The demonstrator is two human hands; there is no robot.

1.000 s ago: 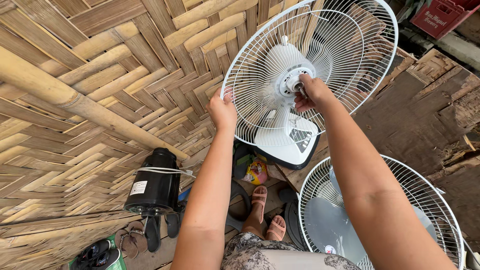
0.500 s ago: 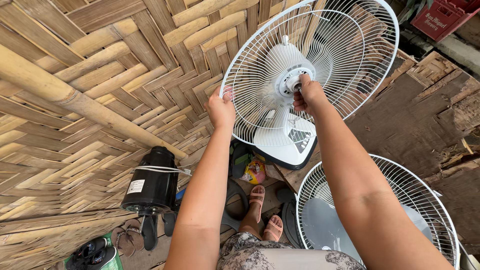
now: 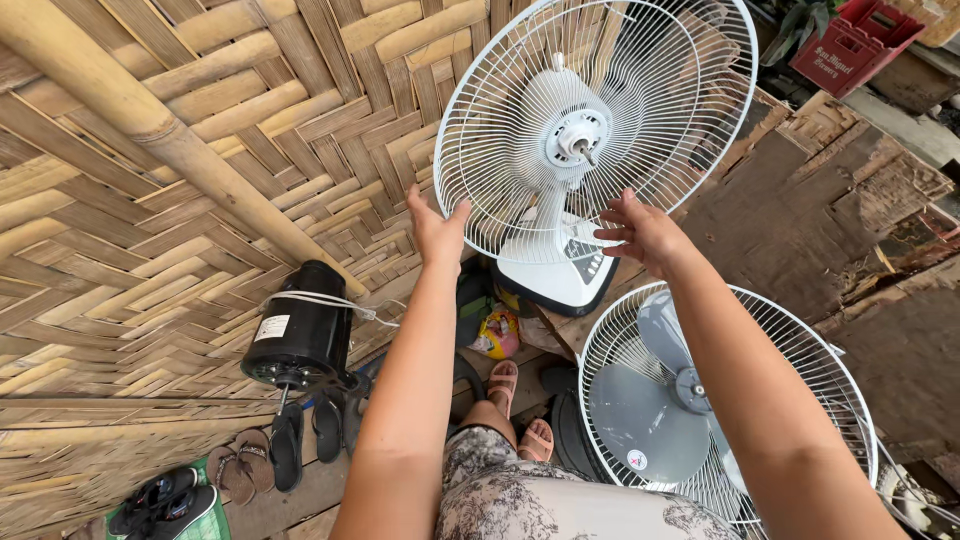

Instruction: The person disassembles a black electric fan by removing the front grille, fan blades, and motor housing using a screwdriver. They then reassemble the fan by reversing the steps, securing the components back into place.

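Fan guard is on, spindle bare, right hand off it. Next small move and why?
Probably bring the right hand back to the bare spindle at the hub, which is what lies exposed to work on. It hovers open just below the hub, touching nothing, while the left hand steadies the white rear guard at its rim.

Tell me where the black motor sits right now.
In the head view, the black motor sits low on the left against the woven bamboo wall, below the slanting bamboo pole, left of the left hand, with sandals beneath it.
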